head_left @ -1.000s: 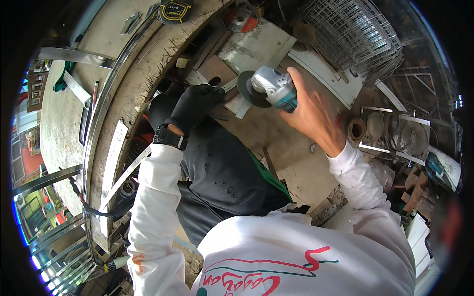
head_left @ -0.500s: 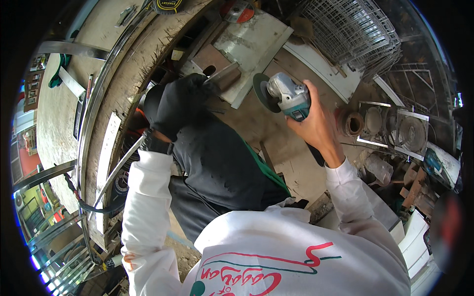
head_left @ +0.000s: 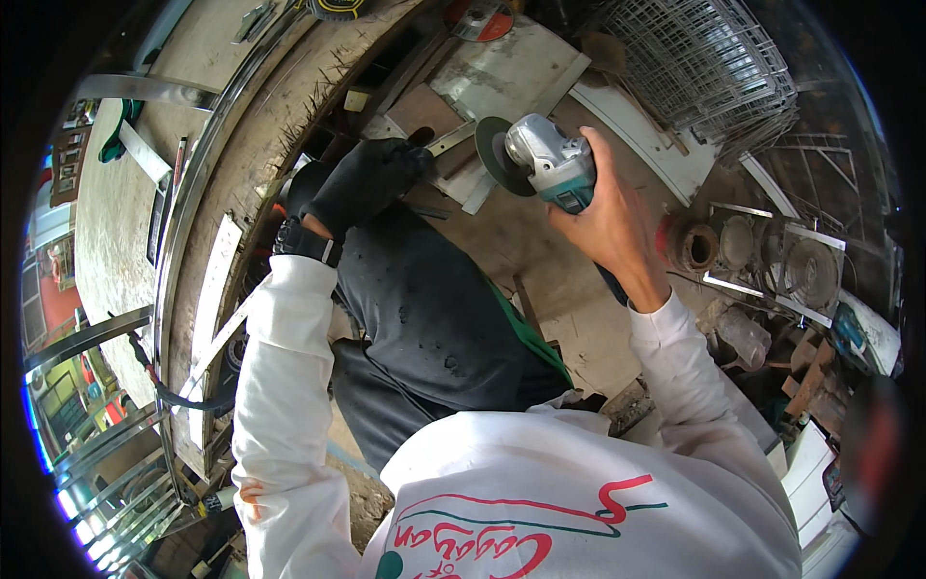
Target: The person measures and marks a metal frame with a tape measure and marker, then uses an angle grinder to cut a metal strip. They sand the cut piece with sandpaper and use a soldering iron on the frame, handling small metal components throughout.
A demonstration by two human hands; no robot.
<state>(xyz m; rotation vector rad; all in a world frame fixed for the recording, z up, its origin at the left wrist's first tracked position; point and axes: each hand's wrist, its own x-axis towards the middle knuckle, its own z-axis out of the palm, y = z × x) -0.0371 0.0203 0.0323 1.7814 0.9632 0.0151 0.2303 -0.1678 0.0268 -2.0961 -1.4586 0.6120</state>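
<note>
My left hand [head_left: 371, 183], in a black glove, is closed around a thin metal strip [head_left: 451, 138], whose tip sticks out past the fingers. A pale bar [head_left: 230, 336] shows behind my left wrist; whether it is the same piece is hidden. My bare right hand [head_left: 617, 207] grips an angle grinder [head_left: 555, 164] with a grey and teal body. Its dark disc [head_left: 500, 156] faces the strip's tip, close to it; I cannot tell if they touch. My left hand is over my dark-trousered knee [head_left: 424, 280].
A worn wooden bench [head_left: 106, 251] with metal tubing is at left. Ahead lie a pale board [head_left: 521, 72] and a spare cutting disc [head_left: 477, 17]. Wire racks [head_left: 699, 68] stand far right, with burner-like round parts [head_left: 772, 256] and scrap nearer.
The grinder has moved slightly left, its disc now closer to the strip's tip. My left hand has shifted and the tip points further right. The view has shifted slightly.
</note>
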